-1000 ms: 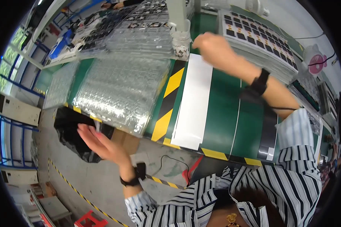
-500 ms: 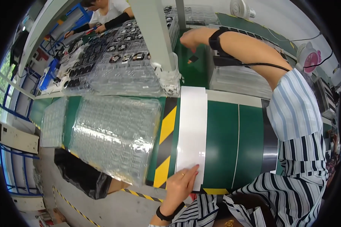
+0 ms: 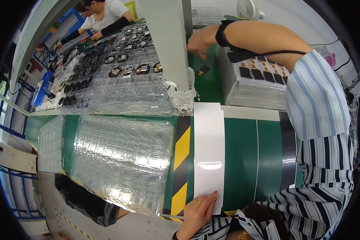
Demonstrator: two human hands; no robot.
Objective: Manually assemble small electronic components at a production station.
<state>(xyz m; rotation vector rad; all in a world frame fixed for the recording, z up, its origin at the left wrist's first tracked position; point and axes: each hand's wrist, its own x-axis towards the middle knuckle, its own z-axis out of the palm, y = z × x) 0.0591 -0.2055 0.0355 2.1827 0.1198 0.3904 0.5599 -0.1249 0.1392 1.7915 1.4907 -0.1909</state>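
My left hand [image 3: 199, 211] rests flat on the near edge of the green work surface [image 3: 244, 160], its fingertips touching the white strip [image 3: 208, 156] beside the yellow-black hazard stripe [image 3: 181, 160]. It holds nothing. My right hand [image 3: 200, 40] is stretched far forward over the back of the bench, fingers pointing down and apart, just above a small dark part [image 3: 204, 70] lying on the green surface. Nothing is gripped in it. A black wrist strap with a cord sits on that forearm.
A stack of clear blister trays [image 3: 122, 160] lies at the left. More trays with dark parts [image 3: 120, 72] sit behind a white post [image 3: 170, 44]. A tray stack with dark components [image 3: 260, 84] is at the right. Another person [image 3: 104, 18] works at the far left.
My right arm reached further forward and its hand now hangs lower over the small dark part. My left hand stayed at the near edge on the white strip.
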